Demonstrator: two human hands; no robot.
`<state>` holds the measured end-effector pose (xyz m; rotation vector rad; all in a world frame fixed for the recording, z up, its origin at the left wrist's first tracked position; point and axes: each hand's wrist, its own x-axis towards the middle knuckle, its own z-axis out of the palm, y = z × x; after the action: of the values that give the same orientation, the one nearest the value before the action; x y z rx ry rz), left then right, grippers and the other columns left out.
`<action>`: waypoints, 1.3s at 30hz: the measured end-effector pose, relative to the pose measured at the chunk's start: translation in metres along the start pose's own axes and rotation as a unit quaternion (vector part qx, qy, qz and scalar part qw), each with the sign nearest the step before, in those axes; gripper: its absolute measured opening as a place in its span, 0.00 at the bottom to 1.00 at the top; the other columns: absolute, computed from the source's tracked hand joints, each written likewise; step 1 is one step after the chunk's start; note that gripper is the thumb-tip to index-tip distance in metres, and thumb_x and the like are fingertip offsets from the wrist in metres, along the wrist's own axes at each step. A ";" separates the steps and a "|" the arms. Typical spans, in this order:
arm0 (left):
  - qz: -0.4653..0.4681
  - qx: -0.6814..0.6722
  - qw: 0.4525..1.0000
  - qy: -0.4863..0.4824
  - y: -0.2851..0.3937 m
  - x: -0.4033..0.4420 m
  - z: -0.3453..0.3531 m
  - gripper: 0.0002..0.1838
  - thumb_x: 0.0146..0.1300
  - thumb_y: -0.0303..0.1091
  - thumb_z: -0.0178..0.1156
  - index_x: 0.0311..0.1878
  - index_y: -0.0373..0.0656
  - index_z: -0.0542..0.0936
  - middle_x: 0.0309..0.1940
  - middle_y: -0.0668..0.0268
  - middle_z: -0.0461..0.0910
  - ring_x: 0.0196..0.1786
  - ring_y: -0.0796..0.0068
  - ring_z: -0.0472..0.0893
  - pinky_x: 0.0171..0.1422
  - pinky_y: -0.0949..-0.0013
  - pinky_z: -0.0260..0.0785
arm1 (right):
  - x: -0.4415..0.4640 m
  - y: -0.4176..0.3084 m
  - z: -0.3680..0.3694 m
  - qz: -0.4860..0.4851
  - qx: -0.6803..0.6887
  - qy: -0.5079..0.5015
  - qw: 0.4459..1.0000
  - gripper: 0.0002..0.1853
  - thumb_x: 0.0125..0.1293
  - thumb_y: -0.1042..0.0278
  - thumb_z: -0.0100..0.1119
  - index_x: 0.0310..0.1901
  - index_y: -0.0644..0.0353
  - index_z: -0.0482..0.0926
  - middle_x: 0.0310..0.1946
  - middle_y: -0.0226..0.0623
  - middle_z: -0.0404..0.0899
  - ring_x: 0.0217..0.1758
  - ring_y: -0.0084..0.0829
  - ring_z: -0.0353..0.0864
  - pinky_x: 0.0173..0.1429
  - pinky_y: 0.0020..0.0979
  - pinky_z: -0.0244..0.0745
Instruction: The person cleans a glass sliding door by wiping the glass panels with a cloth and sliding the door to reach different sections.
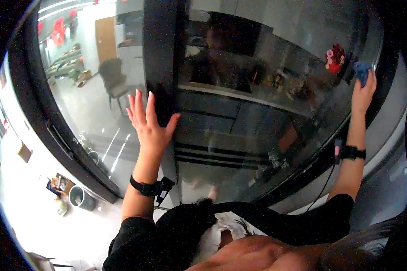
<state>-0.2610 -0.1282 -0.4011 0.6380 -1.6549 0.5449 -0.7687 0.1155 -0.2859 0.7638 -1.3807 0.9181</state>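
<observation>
My right hand point(365, 92) is raised at the far right, closed on a crumpled blue cloth point(361, 71) at the right edge of a large glass panel point(276, 49). My left hand point(150, 126) is open with its fingers spread, in front of the dark upright frame point(162, 54) and the glass to its left. Whether its palm presses on the surface I cannot tell. A red decoration point(335, 59) shows on the glass just left of the cloth. Each wrist has a black strap with a small device.
Through the left glass appear a grey chair point(114, 77) and a wooden door point(105, 38). A dark kitchen counter point(239, 97) shows in the right glass. At lower left, a bin point(81, 198) and a cardboard box point(62, 184) stand on the floor. A thin cable hangs from the right wrist.
</observation>
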 end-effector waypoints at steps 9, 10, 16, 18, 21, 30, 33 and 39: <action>-0.040 -0.007 0.996 -0.081 -0.016 0.027 0.002 0.49 0.45 0.46 0.67 0.67 0.37 0.53 0.68 0.44 0.48 0.71 0.41 0.44 0.69 0.39 0.35 | 0.106 -0.172 0.050 -0.237 0.152 -0.050 0.958 0.26 0.43 0.83 0.51 0.48 0.56 0.77 0.54 0.39 0.73 0.61 0.40 0.68 0.64 0.39 0.62; -0.044 -0.005 0.996 -0.081 -0.017 0.033 -0.003 0.49 0.45 0.46 0.66 0.67 0.37 0.53 0.68 0.44 0.48 0.71 0.41 0.44 0.69 0.39 0.35 | 0.101 -0.213 0.037 -0.349 0.175 -0.094 0.916 0.21 0.46 0.82 0.53 0.45 0.54 0.78 0.52 0.38 0.74 0.59 0.37 0.69 0.65 0.40 0.60; -0.036 0.001 0.997 -0.062 -0.029 0.072 -0.022 0.47 0.43 0.45 0.66 0.65 0.37 0.55 0.68 0.44 0.49 0.71 0.43 0.47 0.70 0.41 0.35 | 0.177 -0.289 0.031 -0.523 0.199 -0.128 0.819 0.24 0.49 0.77 0.53 0.48 0.40 0.78 0.55 0.33 0.73 0.60 0.38 0.68 0.62 0.44 0.63; -0.036 0.000 0.997 -0.064 -0.032 0.082 -0.025 0.47 0.43 0.44 0.66 0.66 0.38 0.55 0.67 0.43 0.49 0.71 0.43 0.47 0.70 0.41 0.35 | 0.250 -0.254 0.044 -0.391 0.225 -0.077 0.889 0.29 0.42 0.82 0.54 0.51 0.50 0.76 0.56 0.40 0.71 0.60 0.40 0.69 0.62 0.38 0.63; -0.031 0.002 0.998 -0.050 -0.032 0.092 -0.025 0.48 0.42 0.43 0.66 0.66 0.39 0.55 0.67 0.43 0.49 0.70 0.42 0.48 0.70 0.41 0.35 | 0.348 -0.142 0.071 -0.217 0.154 0.100 0.959 0.27 0.51 0.76 0.58 0.57 0.58 0.70 0.58 0.46 0.68 0.62 0.45 0.66 0.66 0.39 0.59; -0.051 -0.028 0.998 -0.032 -0.038 0.248 -0.123 0.47 0.42 0.42 0.65 0.66 0.40 0.55 0.67 0.44 0.50 0.70 0.42 0.48 0.70 0.40 0.35 | 0.614 -0.148 -0.010 0.175 0.317 0.067 0.930 0.32 0.54 0.62 0.57 0.58 0.69 0.62 0.53 0.56 0.70 0.57 0.50 0.70 0.62 0.41 0.63; -0.063 -0.025 0.997 -0.040 -0.029 0.247 -0.127 0.47 0.41 0.42 0.65 0.66 0.40 0.55 0.67 0.44 0.50 0.70 0.42 0.48 0.70 0.41 0.36 | 0.662 -0.236 0.010 -0.103 0.168 0.129 0.972 0.26 0.57 0.61 0.58 0.56 0.62 0.69 0.52 0.48 0.74 0.57 0.46 0.71 0.60 0.36 0.64; -0.061 -0.024 0.998 -0.024 -0.029 0.250 -0.130 0.46 0.41 0.42 0.65 0.65 0.41 0.56 0.67 0.43 0.50 0.70 0.42 0.49 0.70 0.41 0.37 | 0.659 -0.446 0.018 -0.283 0.217 0.066 0.932 0.16 0.61 0.68 0.46 0.47 0.68 0.74 0.60 0.53 0.59 0.60 0.51 0.62 0.63 0.41 0.61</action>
<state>-0.1792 -0.0910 -0.1322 0.7169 -1.6575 0.4021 -0.4054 -0.0479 0.4026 1.3266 -0.7670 0.7938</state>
